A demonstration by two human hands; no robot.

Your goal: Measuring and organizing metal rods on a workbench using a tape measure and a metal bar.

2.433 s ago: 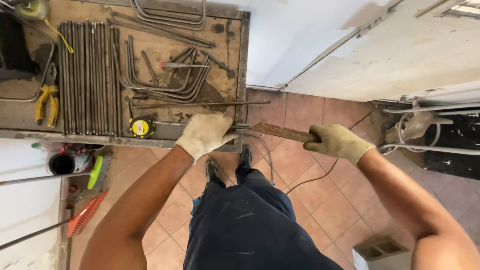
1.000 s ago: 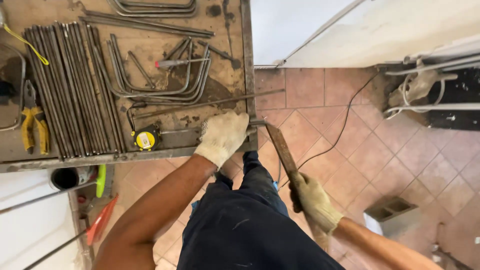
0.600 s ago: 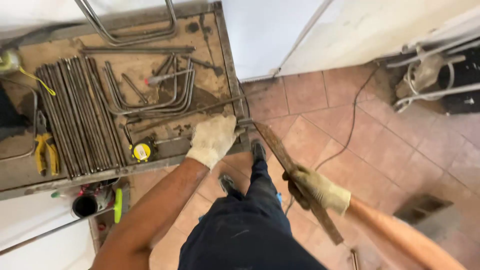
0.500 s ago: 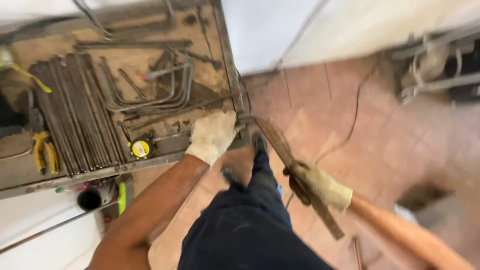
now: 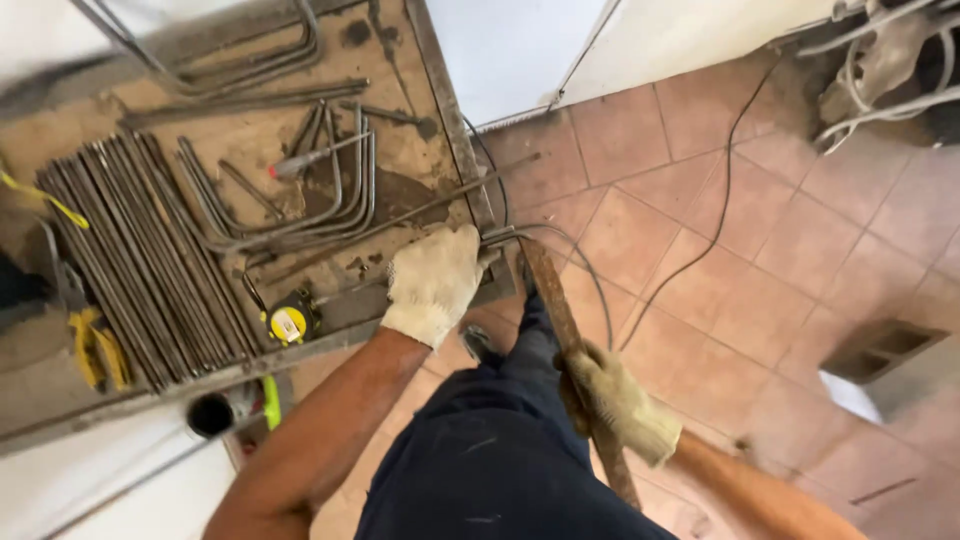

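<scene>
Our right hand has swung the rusty lever bar from pointing out sideways at the surface edge to running back alongside our leg. With that swing, the thin rod at the bar's tip has curved round. Our left hand has edged slightly toward the corner of the surface.

- Left of the left hand, the workbench is crowded: a yellow tape measure just beside it, bent rebar stirrups and straight steel rods beyond.
- Right of the right hand on the rusty bending lever, tiled floor lies open, crossed only by a thin cable.
</scene>
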